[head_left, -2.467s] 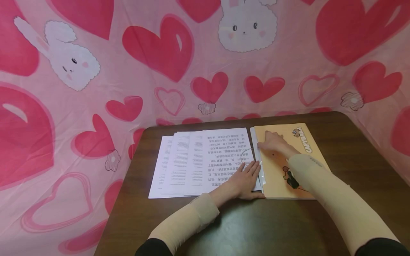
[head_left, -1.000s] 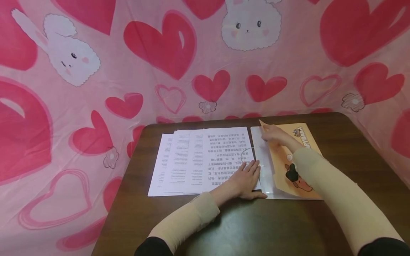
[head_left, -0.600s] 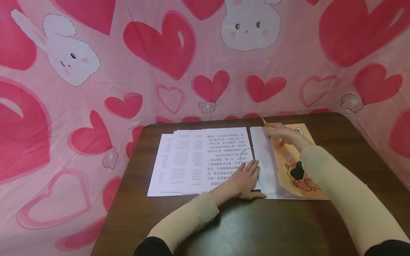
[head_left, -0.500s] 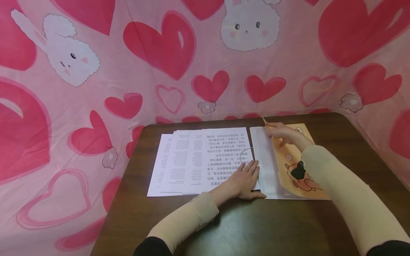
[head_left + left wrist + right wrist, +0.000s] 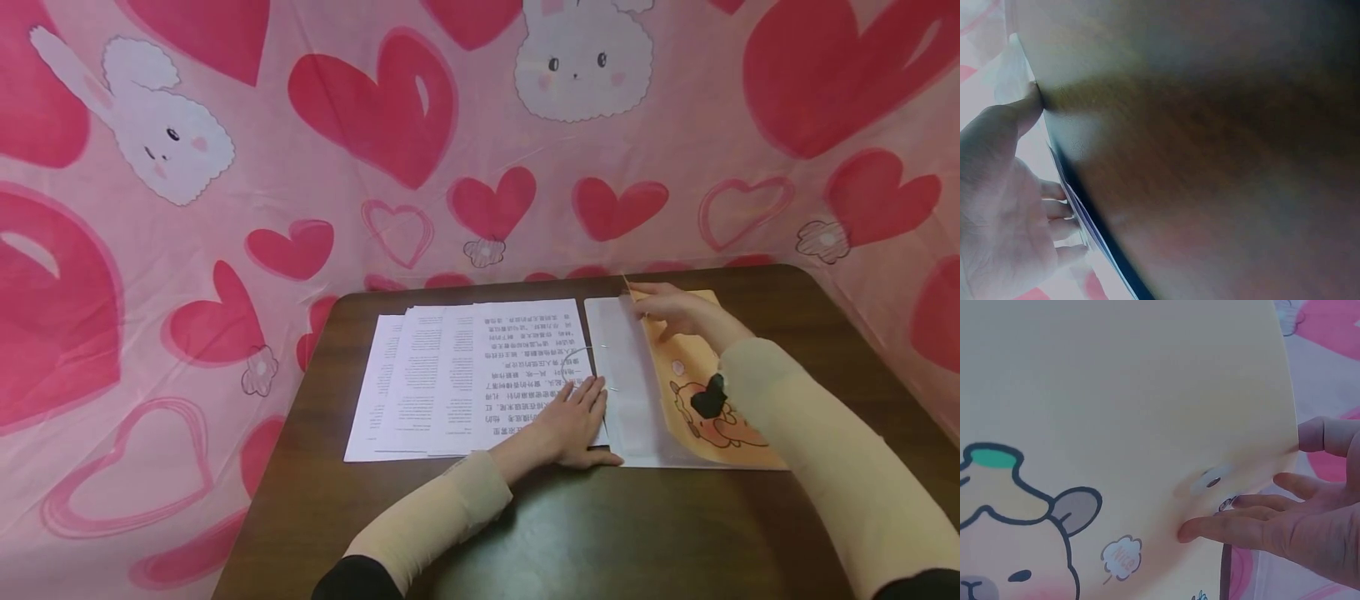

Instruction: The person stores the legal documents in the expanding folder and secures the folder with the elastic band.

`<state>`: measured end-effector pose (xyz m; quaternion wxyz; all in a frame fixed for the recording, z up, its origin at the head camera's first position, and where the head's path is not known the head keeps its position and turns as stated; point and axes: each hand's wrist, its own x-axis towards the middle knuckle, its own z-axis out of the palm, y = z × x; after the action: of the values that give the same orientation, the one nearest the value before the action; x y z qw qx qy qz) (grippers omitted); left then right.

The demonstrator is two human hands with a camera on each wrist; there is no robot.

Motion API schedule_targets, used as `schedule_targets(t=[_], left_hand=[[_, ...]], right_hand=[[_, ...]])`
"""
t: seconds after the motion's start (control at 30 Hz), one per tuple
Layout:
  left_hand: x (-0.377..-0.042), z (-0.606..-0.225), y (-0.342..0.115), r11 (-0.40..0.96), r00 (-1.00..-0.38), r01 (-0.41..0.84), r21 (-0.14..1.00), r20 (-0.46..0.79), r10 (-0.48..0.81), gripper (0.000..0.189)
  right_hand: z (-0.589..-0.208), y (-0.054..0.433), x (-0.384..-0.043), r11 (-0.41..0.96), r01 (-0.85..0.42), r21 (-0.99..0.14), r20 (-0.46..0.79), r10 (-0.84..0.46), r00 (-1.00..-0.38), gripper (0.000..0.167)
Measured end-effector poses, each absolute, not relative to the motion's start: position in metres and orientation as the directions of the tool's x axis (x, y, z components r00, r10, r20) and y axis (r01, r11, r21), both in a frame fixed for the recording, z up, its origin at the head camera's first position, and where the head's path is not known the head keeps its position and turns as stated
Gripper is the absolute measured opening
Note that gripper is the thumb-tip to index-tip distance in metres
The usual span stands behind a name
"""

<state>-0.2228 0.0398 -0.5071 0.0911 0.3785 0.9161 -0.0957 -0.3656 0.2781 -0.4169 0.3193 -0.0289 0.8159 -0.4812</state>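
Two hands engage one folder [image 5: 686, 400], which lies on the dark wood-grain surface [image 5: 540, 533] and serves as the reference for all positions below. The right hand [image 5: 682, 310] is at the far left part of the folder and holds the raised free edge of its orange cover [image 5: 1129, 425]; its fingers pinch the cover, one at the edge and the others against the printed outer face. The cover stands tilted up along its left side, and a pale inner leaf [image 5: 622, 375] is exposed beneath it. The outer face carries a cartoon animal and a small bubble [image 5: 1122, 557] marked "Nice". The left hand [image 5: 576, 425] rests palm down at the left edge of the folder, across the adjacent paper; its fingers are extended and lie near one another, with the thumb spread apart to the near left corner of the folder. Printed sheets [image 5: 465, 379] overlap in a row just left of the folder, the nearest bearing the largest characters. A thin curved strip [image 5: 565, 364] spans from the folder onto that sheet. Beige sleeves [image 5: 435, 508] cover both forearms on the near side of the folder. Behind the folder hangs a pink cloth [image 5: 480, 142] printed with hearts and rabbits.
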Motion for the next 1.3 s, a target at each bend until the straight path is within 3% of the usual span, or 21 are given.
schedule_targets(t=[0.73, 1.3], left_hand=[[-0.22, -0.503, 0.04, 0.697, -0.697, 0.71, -0.104, -0.253, 0.672, 0.107], [-0.22, -0.502, 0.041, 0.695, -0.694, 0.712, -0.098, -0.25, 0.675, 0.106]], right_hand=[[-0.399, 0.306, -0.363, 0.354, 0.317, -0.88, -0.457, -0.448, -0.768, 0.093], [-0.391, 0.329, -0.367, 0.312, 0.336, -0.889, -0.452, -0.481, -0.751, 0.09]])
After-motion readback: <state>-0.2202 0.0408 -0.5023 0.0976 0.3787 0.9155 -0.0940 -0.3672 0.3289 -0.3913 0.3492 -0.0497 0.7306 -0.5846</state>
